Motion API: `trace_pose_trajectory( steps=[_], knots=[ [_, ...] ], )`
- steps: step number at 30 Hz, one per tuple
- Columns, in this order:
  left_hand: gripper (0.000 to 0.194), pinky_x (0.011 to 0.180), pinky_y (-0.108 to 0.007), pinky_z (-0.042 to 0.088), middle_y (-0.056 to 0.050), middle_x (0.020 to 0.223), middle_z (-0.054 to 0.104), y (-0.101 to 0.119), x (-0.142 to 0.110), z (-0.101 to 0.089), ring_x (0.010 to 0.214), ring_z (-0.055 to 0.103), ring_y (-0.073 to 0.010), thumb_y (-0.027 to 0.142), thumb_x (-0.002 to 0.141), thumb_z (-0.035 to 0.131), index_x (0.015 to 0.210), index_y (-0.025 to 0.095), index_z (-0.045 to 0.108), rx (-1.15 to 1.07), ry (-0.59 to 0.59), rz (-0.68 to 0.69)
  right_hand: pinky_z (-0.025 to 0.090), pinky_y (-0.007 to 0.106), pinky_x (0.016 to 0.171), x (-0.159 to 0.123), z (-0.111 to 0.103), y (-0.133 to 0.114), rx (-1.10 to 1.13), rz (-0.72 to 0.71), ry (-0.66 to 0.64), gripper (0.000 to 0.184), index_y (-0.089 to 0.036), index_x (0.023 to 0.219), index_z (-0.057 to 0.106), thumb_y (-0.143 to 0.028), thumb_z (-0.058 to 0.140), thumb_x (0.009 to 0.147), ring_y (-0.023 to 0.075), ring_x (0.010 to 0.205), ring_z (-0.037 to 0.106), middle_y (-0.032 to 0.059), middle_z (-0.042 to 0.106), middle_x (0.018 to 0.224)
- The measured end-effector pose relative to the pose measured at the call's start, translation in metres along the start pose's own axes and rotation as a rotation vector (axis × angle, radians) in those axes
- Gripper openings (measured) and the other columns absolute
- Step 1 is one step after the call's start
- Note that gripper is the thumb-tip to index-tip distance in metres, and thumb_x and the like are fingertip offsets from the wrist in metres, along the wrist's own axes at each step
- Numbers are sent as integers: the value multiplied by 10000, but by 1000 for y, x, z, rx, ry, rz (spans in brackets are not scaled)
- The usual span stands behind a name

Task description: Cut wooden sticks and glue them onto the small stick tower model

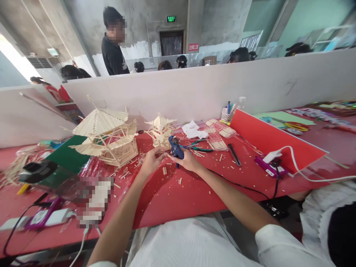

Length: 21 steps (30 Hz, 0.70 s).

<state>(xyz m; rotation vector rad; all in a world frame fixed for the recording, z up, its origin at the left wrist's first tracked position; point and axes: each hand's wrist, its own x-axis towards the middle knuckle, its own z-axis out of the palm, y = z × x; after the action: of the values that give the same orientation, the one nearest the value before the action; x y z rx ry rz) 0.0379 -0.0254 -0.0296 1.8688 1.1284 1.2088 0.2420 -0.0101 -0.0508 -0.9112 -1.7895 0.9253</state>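
My right hand (187,160) is closed round a blue glue gun (175,146), its nozzle pointing up and left toward a small pavilion model of thin wooden sticks (160,129). My left hand (152,160) is pinched just below that model, fingers together near the gun's tip; what it pinches is too small to make out. A black cord (236,183) runs from the gun to the right across the red table (172,200). A larger stick pavilion (107,135) stands to the left.
Loose stick bits litter the table. Black tweezers (234,154), scissors (198,145), white tissue (193,129), a pen cup (227,115), a red card sheet (272,139) and a purple power strip (268,168) lie right. A white partition (211,87) stands behind; other people are beyond it.
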Motion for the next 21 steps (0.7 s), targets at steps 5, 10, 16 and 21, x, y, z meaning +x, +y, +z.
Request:
trace_pose_trajectory(
  steps=[5,10,16,21],
  knots=[
    [259,746,-297,530,-66,842,740,-1,1,0,773,683,-190,413,803,719,873,164,704,-61,-2,-43,469,302,662,-1,2,2,5,21,-20,212,-191,826,642,-378,726,771,175,661,559,2,644,737],
    [273,678,-273,523,-49,773,726,1,1,-1,707,677,-175,416,769,754,850,165,683,-107,0,-66,516,337,704,0,3,1,116,49,-19,287,-190,918,663,-427,739,775,204,703,626,23,691,770],
    [295,642,-262,518,-35,749,721,3,0,2,697,678,-175,443,771,751,838,169,665,-71,-8,-74,536,340,733,1,4,-2,163,56,37,376,-182,963,671,-453,779,727,213,758,661,38,714,832],
    [315,702,-287,546,-57,814,736,5,-1,6,746,698,-188,466,789,742,850,169,658,-92,1,-39,539,328,694,-1,2,-10,171,58,17,366,-176,948,677,-440,787,720,202,709,651,37,708,793]
  ],
)
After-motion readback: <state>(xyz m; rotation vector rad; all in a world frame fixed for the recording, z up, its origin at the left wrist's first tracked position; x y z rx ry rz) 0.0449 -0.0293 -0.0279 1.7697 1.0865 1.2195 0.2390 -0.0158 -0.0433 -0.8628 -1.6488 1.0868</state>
